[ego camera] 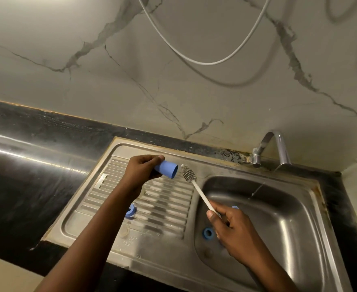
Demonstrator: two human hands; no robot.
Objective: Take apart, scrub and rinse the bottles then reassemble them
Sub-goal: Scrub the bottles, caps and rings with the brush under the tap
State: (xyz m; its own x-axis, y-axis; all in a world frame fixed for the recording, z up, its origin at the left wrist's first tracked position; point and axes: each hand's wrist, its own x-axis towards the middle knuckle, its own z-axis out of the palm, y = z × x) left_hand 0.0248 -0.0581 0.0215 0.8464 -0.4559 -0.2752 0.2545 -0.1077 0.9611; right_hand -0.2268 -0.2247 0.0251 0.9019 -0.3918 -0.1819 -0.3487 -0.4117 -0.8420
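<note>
Grey-veined marble panels rise behind a dark surface [26, 175] into which a steel sink [299, 218] with a ribbed drainboard [163, 207] is set. A tap [272, 144] stands at the back right, and a thin thread of water seems to fall from it into the basin.

The left hand [143, 169] is wrapped round the closed end of a blue bottle body [167, 169], held above the drainboard with its open mouth turned to the right. The right hand [229, 225] pinches the white handle of a bottle brush [194, 184] at its lower end. The grey bristled head sits just beside the mouth, not yet inside. The two hands are well apart.

A blue ring [130, 210] lies on the drainboard and a second ring [208, 232] lies in the basin. Another blue piece shows behind the right hand, too hidden to name.

The bottle body looks light and thin-walled, and probably slick once wet, so a full wrap near its base seems the safest hold and leaves the mouth free. The brush handle is slender and likely to bend under pressure. A grip nearer the head would give firmer scrubbing. The rings are small and light, and the one in the basin could slide toward the drain.
</note>
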